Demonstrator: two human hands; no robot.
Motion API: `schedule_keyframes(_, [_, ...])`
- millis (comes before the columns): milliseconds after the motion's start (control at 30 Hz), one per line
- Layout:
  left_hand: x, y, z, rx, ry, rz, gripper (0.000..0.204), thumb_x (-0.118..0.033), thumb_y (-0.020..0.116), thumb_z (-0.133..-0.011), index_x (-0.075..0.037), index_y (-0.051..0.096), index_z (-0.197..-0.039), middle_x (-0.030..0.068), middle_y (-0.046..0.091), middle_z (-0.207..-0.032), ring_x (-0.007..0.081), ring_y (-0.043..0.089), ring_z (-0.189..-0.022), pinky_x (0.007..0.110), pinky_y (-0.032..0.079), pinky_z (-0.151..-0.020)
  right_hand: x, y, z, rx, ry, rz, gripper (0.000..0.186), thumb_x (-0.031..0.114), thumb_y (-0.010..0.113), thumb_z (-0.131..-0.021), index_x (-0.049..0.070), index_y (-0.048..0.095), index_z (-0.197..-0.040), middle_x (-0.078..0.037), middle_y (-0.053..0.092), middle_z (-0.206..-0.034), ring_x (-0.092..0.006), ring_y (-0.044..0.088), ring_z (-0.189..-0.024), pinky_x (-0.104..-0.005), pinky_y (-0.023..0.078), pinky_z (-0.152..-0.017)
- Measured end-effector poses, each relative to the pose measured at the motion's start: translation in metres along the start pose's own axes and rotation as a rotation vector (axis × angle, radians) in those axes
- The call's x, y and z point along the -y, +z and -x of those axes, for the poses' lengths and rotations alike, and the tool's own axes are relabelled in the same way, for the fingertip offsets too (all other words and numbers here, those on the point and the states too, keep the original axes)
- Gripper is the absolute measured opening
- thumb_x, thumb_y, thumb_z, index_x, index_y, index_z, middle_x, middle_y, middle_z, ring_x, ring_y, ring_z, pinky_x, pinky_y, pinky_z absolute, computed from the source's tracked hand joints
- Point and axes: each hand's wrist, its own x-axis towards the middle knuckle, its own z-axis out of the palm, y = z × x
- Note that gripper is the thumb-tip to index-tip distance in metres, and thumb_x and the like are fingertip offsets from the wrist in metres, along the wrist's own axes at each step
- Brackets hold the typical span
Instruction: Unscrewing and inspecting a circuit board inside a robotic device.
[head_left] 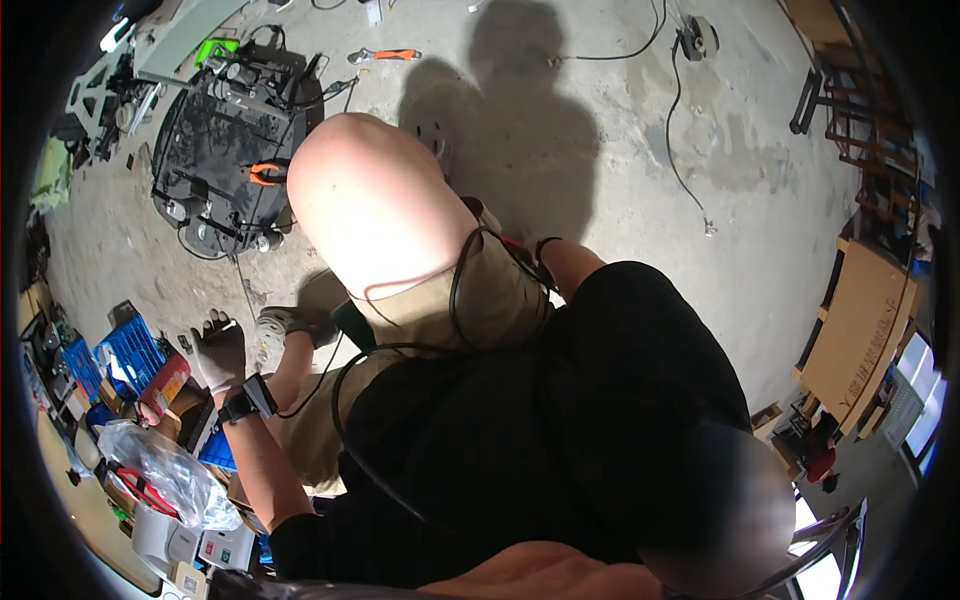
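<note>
My left hand, in a pale work glove, is held out at the left with its fingers apart and nothing in it. A black device is strapped to that wrist, with a thin cable running from it. Nearest to this hand are a blue plastic basket and my shoe. My right forearm reaches down beside my raised knee. The right hand itself is hidden behind my leg and the black cable, so what it touches does not show.
Orange-handled pliers lie on a black machine part. Beyond it, an adjustable wrench rests on the concrete floor. A round black device trails a cable. At left is a clear plastic bag; at right, a cardboard box.
</note>
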Motion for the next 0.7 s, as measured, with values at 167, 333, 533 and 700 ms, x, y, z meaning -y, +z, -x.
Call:
schedule_keyframes(167, [0.023,0.025,-0.012,-0.119,0.079,-0.095,0.036,-0.034,0.036,-0.101,-0.005,0.057,-0.109,0.01,0.063,-0.115,0.0222,0.054,-0.106,0.039,0.035,-0.099,-0.027,0.005,-0.027,0.059,0.038,-0.104,0.055,0.044,0.057,-0.085,0.012,0.055,-0.13,-0.012,0.051,-0.137,-0.0311,0.047,-0.126,-0.0456,0.039,-0.102])
schedule_keyframes(333, [0.033,0.023,-0.002,-0.007,0.19,-0.13,0.037,-0.032,0.037,-0.1,-0.005,0.055,-0.117,0.0077,0.062,-0.12,0.0214,0.053,-0.114,0.04,0.033,-0.104,-0.035,-0.073,-0.064,-0.003,-0.009,-0.147,0.052,0.045,0.055,-0.086,0.01,0.061,-0.123,-0.015,0.059,-0.126,-0.0327,0.055,-0.116,-0.0447,0.043,-0.096])
schedule_keyframes(533, [0.051,0.059,-0.016,-0.3,0.434,-0.416,0.033,-0.033,0.043,-0.098,-0.008,0.057,-0.114,0.0079,0.06,-0.12,0.0237,0.053,-0.114,0.042,0.036,-0.102,-0.019,-0.228,-0.03,-0.392,-0.128,-0.2,0.048,0.04,0.057,-0.088,0.004,0.062,-0.119,-0.02,0.063,-0.117,-0.0342,0.06,-0.109,-0.0395,0.045,-0.094])
schedule_keyframes(700, [0.05,0.077,-0.009,-0.147,0.505,-0.443,0.031,-0.037,0.049,-0.097,-0.008,0.059,-0.099,0.0084,0.063,-0.102,0.0217,0.058,-0.099,0.039,0.041,-0.092,-0.009,-0.263,0.025,-0.501,-0.136,-0.348,0.051,0.045,0.056,-0.088,0.006,0.062,-0.12,-0.018,0.062,-0.12,-0.0312,0.056,-0.116,-0.0365,0.043,-0.099])
